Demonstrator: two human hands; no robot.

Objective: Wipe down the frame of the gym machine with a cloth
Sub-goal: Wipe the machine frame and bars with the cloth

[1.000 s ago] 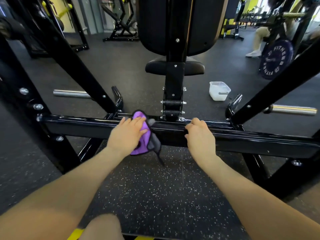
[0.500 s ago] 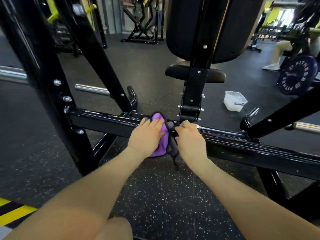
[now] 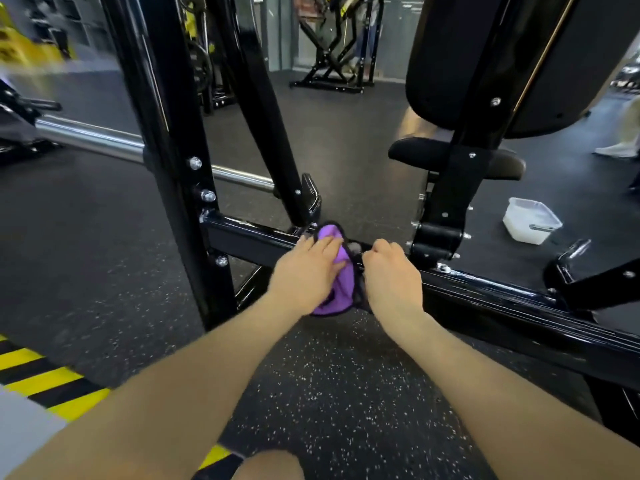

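Surroundings: a white plastic tub (image 3: pixel 530 221) sits on the speckled rubber floor (image 3: pixel 329 393) at about 3 o'clock from the hands, beyond the crossbar and well apart from it.
Seat: a black padded seat (image 3: pixel 450 155) and a tall back pad (image 3: pixel 485 60) rise at 1 o'clock on a black post (image 3: pixel 446 206) bolted down to the crossbar just right of the right hand.
Obstructions: a black upright (image 3: pixel 166 140) with silver bolts joins the crossbar's left end at 10 o'clock; a slanted black strut (image 3: pixel 263 109) meets the bar directly behind the cloth.
Chrome: a polished bar (image 3: pixel 104 142) runs behind the upright at 9 to 10 o'clock.
Floor marking: yellow and black hazard stripes (image 3: pixel 38 379) lie at 8 o'clock.
Background: further black racks at 12 o'clock; a person's legs and white shoe at the far right edge, blurred.
Writing: none legible.
Frame: a glossy black horizontal crossbar (image 3: pixel 502 299), low to the floor, running from 9 o'clock down to 4 o'clock, with streaky highlights.
Cloth: a purple cloth (image 3: pixel 337 282) with a dark edge, draped over the crossbar's top and front face at centre, between the two hands.
Left hand: the left hand (image 3: pixel 306 271) lies flat with fingers extended, pressing the cloth against the bar.
Right hand: the right hand (image 3: pixel 389 271) is clenched over the bar's top edge, touching the cloth's dark edge; cannot tell whether it grasps cloth or bar.
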